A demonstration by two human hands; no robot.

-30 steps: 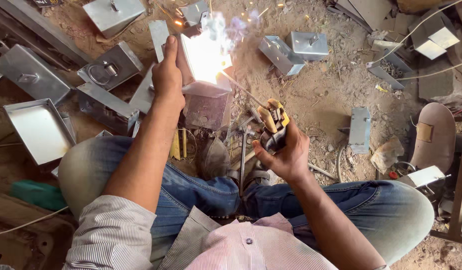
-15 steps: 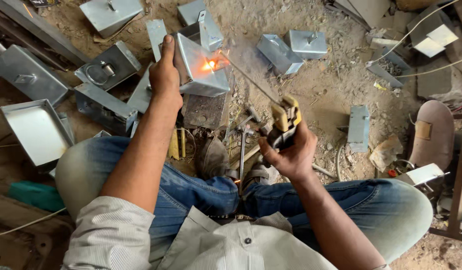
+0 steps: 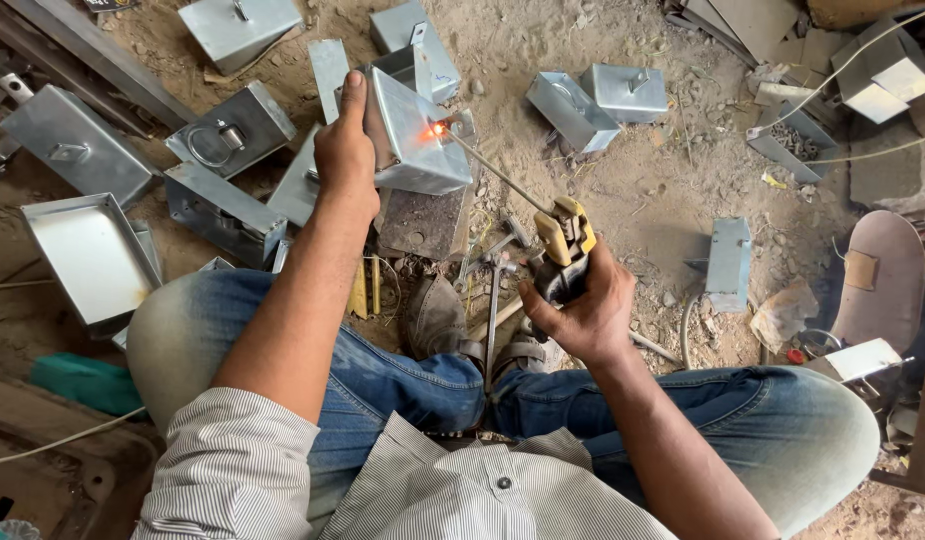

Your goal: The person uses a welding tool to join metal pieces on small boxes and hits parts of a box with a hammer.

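Open metal tray (image 3: 88,255) lies on sandy ground, far left. Right of tray: closed box with ring handle (image 3: 231,130). Well right of tray: 2 small lidded boxes (image 3: 598,100), a hammer (image 3: 493,300), a sandal (image 3: 883,275).

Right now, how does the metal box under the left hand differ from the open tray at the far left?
The metal box is tilted, steadied by the left hand, with a glowing spot where the welding rod touches; the open tray lies flat on the ground, untouched, its hollow facing up. The tray looks shallower. Both are grey sheet metal.
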